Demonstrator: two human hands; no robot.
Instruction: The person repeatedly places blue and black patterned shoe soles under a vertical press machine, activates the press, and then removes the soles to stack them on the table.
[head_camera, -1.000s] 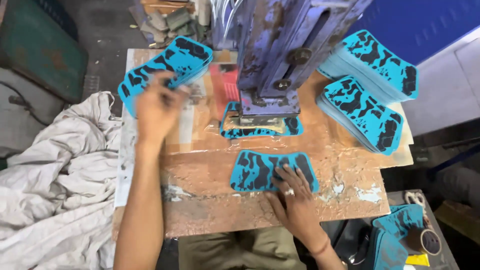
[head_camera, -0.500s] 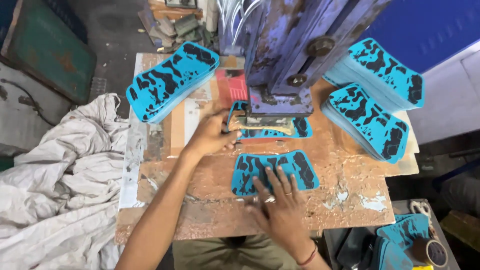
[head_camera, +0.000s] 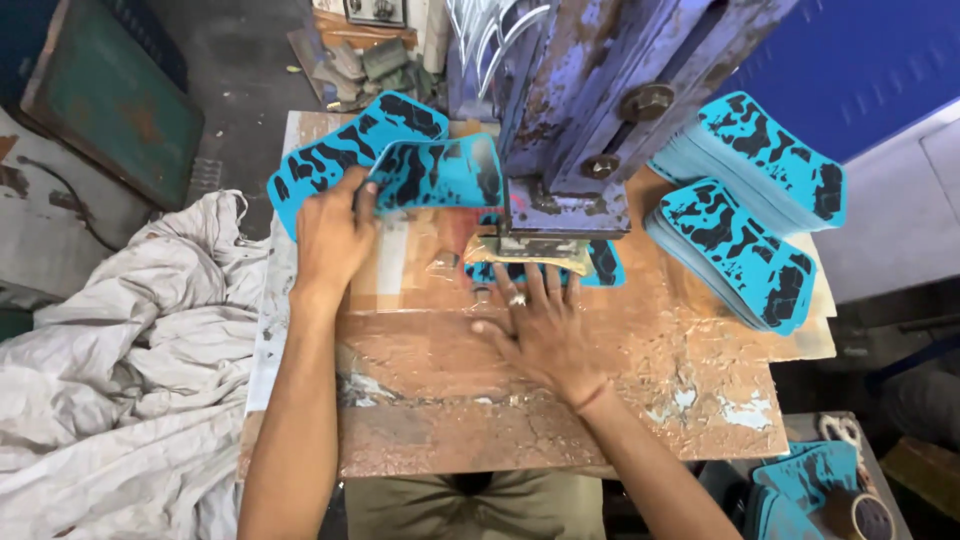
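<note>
While L hand pinches a turquoise black-patterned flat piece at bench's far-left, R hand, fingers splayed, presses another turquoise piece lying crosswise just beyond its fingertips, under the purple metal press.

One camera only, worn on the person's head, looking steeply down and forward over the near edge of the worktable. It sits close: both forearms enter from the bottom, the purple press rises at the far edge, floor and grey cloth show left.
</note>
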